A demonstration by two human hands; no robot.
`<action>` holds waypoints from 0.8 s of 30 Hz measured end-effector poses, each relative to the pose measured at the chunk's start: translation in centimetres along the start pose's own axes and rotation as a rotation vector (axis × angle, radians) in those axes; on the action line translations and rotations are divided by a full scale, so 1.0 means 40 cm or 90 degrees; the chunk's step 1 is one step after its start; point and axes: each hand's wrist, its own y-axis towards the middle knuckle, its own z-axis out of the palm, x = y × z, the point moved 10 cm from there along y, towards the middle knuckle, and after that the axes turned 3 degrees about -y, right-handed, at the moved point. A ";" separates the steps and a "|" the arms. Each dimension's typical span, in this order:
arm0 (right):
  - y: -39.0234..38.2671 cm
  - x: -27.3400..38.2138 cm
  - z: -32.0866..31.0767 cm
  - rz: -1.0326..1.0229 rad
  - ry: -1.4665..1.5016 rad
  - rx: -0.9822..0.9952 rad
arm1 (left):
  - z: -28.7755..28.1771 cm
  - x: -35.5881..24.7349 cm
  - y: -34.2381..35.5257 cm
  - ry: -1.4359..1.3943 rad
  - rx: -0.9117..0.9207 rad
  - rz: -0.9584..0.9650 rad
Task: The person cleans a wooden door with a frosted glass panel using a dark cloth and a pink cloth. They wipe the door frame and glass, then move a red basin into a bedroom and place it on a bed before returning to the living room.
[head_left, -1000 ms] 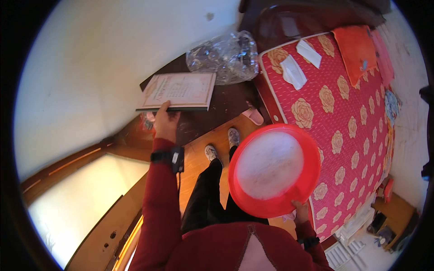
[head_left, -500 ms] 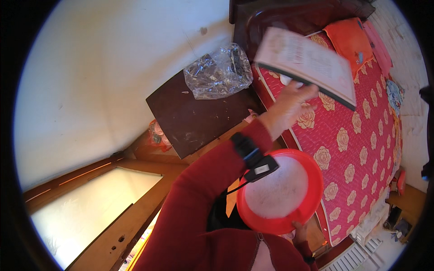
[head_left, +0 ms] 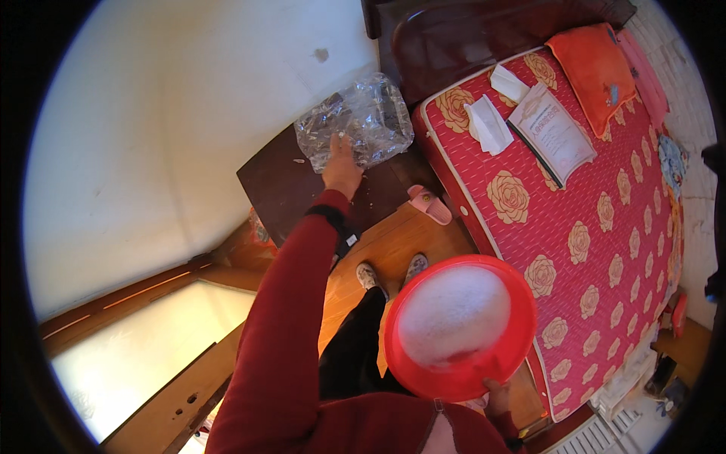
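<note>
My left hand [head_left: 344, 170] reaches over the dark brown cabinet top, its fingers stretched out at the near edge of a crumpled clear plastic bag [head_left: 374, 121]. Whether the fingertips press on the bag I cannot tell. Against my body, my right hand [head_left: 497, 393] grips the rim of a round red basin [head_left: 522, 303], which holds water topped with white suds [head_left: 454, 306]. A flat booklet with a dark spine [head_left: 556, 136] lies on the bed, beside a folded white paper [head_left: 489, 125] and another white sheet [head_left: 508, 83].
The dark cabinet [head_left: 276, 170] stands against the white wall. A bed with a red rose-patterned mattress [head_left: 578, 242] fills the right side, an orange pillow [head_left: 594, 76] on it. A pink slipper [head_left: 429, 204] rests on the wooden floor [head_left: 393, 234] beyond my feet.
My left hand has let go of the booklet, which now lies on the bed, and has swung left to the plastic bag. The basin stays in my right hand.
</note>
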 end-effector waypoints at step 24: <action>0.064 0.086 -0.071 -0.039 0.074 0.005 | 0.088 -0.840 -0.086 -0.304 -0.064 0.494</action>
